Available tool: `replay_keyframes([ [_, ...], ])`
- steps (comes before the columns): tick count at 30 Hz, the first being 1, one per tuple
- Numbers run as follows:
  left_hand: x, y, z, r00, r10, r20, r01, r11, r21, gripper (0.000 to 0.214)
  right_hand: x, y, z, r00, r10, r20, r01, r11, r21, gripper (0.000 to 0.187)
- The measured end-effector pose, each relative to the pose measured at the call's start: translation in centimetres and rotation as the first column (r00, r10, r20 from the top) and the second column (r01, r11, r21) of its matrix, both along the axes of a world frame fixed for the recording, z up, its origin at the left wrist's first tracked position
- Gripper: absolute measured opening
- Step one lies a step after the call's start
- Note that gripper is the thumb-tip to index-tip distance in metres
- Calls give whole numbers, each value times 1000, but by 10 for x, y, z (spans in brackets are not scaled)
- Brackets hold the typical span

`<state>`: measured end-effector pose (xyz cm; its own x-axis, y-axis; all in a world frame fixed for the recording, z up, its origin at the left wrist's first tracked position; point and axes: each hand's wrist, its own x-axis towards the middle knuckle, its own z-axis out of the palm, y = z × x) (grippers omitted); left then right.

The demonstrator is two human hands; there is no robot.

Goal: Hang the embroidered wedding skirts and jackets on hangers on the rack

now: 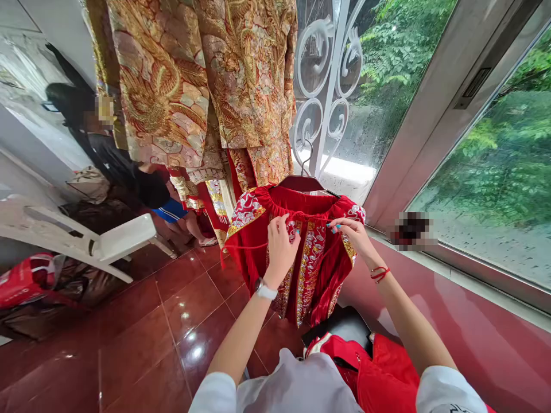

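Note:
A red skirt point(258, 258) with embroidered gold and silver panels hangs from a dark hanger point(301, 183), its waistband gathered. A thin red drawstring point(247, 248) runs along the front of the waistband, and a loose length trails out to the left. My left hand point(282, 246) is at the middle of the waistband, its fingers bent and closed at the cord; exactly what they pinch is partly hidden. On the right side of the waistband, my right hand point(350, 229) pinches the drawstring between thumb and fingers.
Heavy gold-embroidered garments point(172, 86) hang at upper left, close to the skirt. White scrolled ironwork point(321, 86) and a wet window point(495, 172) stand behind. A white chair point(124, 235) and a bending person point(124, 166) are left. Red cloth point(383, 367) lies beside my lap.

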<state>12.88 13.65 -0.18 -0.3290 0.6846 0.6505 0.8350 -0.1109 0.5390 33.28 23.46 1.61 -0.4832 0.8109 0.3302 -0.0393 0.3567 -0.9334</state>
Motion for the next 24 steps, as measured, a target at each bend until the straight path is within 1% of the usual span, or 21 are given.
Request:
replay_keyframes([
  [1, 4, 11, -2, 1000, 13, -14, -14, 998, -59, 35, -1, -2, -1, 997, -7, -71, 3, 998, -62, 15],
  [3, 3, 26, -6, 999, 32, -13, -33, 989, -143, 18, 1, -8, -3, 987, 2, -158, -29, 986, -165, 17],
  [4, 0, 30, -8, 1000, -1, 12, 3, 987, -162, 12, 3, -11, -4, 986, 11, -164, -45, 978, -206, 21],
  [5, -3, 32, -10, 996, -63, 61, 73, 983, -169, 10, 5, -13, -6, 990, 15, -143, -49, 970, -237, 25],
  [6, -6, 32, -11, 979, -145, 140, 168, 971, -168, 11, 7, -16, -8, 995, 23, -94, -47, 965, -260, 29],
  [7, -8, 31, -12, 941, -231, 249, 275, 948, -160, 10, 8, -17, -10, 999, 39, -30, -46, 959, -279, 32],
  [8, -9, 29, -11, 874, -309, 375, 385, 911, -147, 9, 7, -18, -12, 997, 66, 34, -52, 952, -300, 34],
  [10, -10, 23, -8, 687, -413, 598, 578, 809, -104, 8, -3, -17, -15, 987, 127, 101, -85, 934, -346, 36],
  [11, -10, 21, -5, 593, -441, 674, 654, 752, -84, 10, -10, -16, -16, 985, 148, 94, -104, 924, -367, 36],
  [12, -9, 18, -1, 517, -457, 724, 715, 696, -71, 12, -20, -14, -16, 987, 151, 63, -116, 917, -383, 35],
  [13, -9, 15, 2, 465, -464, 754, 759, 648, -69, 15, -30, -12, -17, 991, 135, 18, -117, 914, -389, 33],
  [14, -9, 12, 5, 435, -462, 773, 789, 609, -80, 17, -41, -10, -17, 995, 101, -25, -103, 918, -383, 31],
  [16, -12, 9, 10, 419, -439, 795, 815, 568, -117, 21, -59, -7, -18, 997, 15, -73, -39, 937, -347, 32],
  [18, -20, 9, 12, 427, -402, 810, 809, 571, -143, 25, -68, -3, -17, 997, -36, -70, 14, 954, -300, 41],
  [19, -26, 10, 13, 415, -379, 827, 800, 584, -134, 29, -69, -2, -16, 998, -45, -52, 29, 962, -273, 45],
  [20, -33, 13, 14, 387, -353, 852, 790, 604, -108, 32, -67, 0, -14, 998, -54, -24, 46, 969, -243, 48],
  [22, -49, 19, 18, 287, -309, 907, 757, 653, -17, 37, -56, 5, -5, 996, -80, 43, 86, 984, -153, 50],
  [24, -64, 24, 27, 181, -288, 940, 729, 681, 69, 37, -38, 11, 7, 986, -125, 113, 127, 992, -10, 51],
])
